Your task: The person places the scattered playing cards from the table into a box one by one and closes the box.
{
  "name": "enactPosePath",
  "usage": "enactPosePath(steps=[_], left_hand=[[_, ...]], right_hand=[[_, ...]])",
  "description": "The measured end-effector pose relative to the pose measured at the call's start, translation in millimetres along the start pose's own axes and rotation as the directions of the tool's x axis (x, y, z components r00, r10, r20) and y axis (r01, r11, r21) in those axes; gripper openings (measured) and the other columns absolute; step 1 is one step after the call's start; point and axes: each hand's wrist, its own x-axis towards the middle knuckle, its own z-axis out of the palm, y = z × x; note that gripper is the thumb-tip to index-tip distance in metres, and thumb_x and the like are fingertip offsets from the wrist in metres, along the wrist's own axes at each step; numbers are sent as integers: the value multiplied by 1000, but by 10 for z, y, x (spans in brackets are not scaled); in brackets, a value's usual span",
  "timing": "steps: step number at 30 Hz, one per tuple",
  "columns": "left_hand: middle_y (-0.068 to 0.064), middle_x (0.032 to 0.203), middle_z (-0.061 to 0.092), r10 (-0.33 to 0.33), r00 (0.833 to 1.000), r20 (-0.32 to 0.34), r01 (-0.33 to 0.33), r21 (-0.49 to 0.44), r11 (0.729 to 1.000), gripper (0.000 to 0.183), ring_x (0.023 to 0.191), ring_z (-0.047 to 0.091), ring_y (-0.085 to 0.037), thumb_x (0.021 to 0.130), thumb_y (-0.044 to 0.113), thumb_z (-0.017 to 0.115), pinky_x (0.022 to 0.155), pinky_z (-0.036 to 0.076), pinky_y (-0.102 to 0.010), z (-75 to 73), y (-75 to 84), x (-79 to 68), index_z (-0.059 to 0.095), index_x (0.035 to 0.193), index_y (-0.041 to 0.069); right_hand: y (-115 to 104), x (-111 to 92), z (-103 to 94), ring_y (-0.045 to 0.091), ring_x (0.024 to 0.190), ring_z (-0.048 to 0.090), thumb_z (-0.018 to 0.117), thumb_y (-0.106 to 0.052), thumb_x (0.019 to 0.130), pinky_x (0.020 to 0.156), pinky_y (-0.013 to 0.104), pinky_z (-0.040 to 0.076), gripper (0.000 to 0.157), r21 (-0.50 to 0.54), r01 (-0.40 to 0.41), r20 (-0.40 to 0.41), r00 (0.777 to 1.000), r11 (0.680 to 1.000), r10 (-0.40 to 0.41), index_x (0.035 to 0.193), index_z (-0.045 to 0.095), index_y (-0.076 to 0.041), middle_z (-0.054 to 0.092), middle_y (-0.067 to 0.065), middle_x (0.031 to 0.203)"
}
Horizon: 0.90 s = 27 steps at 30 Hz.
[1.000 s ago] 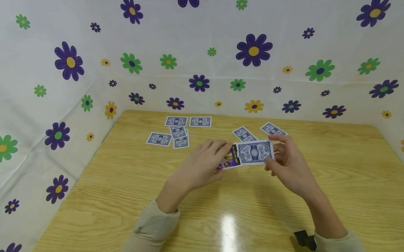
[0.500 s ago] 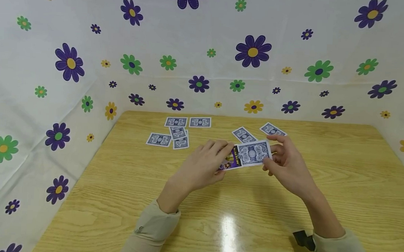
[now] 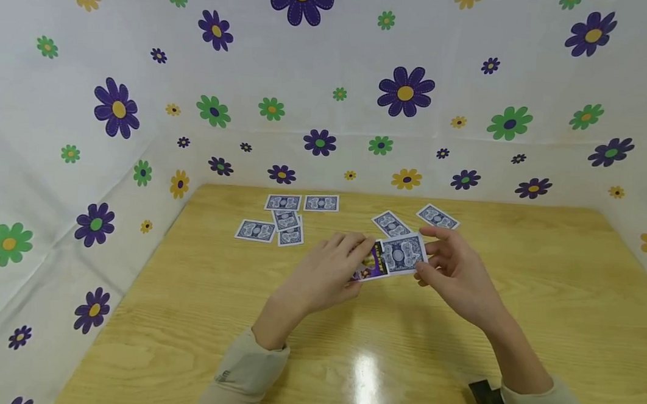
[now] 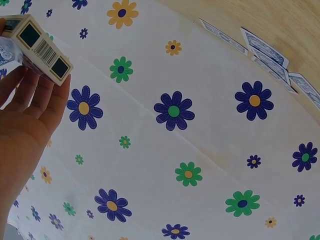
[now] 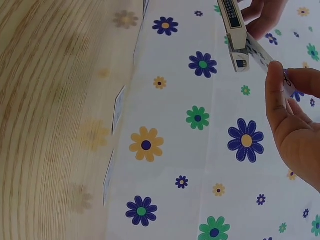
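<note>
My left hand grips a purple card box with yellow lettering above the table's middle. From the box's right end juts a playing card, blue patterned back up; whether more lie under it I cannot tell. Thumb and fingers of my right hand pinch its outer end. In the left wrist view, the box shows a cream end with a barcode, and the left fingers curl round it. The right wrist view shows an open flap at the box mouth and the card reaching inside.
Several face-down cards lie at the back left of the wooden table, some overlapping, among them one at the left. Two more, a tilted card and another, lie behind the hands. A flowered cloth rises behind the table.
My right hand has moved left toward the box, and less of the card now sticks out. My left hand keeps its hold. The head view has tilted slightly upward.
</note>
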Motion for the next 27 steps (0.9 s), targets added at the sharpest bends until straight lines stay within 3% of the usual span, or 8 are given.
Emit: enactPosePath(steps=[13, 27], left_hand=[[-11, 140, 51, 1, 1000, -29, -2, -23, 1000, 69, 122, 52, -27, 87, 27, 71, 97, 51, -39, -2, -5, -15, 44, 147, 4], [-10, 141, 50, -4, 1000, -15, 3, -20, 1000, 69, 123, 52, -27, 88, 28, 70, 98, 50, -40, -9, -2, -24, 44, 147, 5]], right_hand=[[1, -5, 10, 20, 81, 67, 54, 1, 98, 73, 29, 59, 51, -10, 34, 22, 999, 999, -34, 147, 44, -7, 64, 20, 109], [5, -8, 17, 20, 86, 67, 54, 5, 97, 73, 30, 60, 54, -36, 61, 46, 997, 997, -59, 148, 45, -8, 60, 18, 109]])
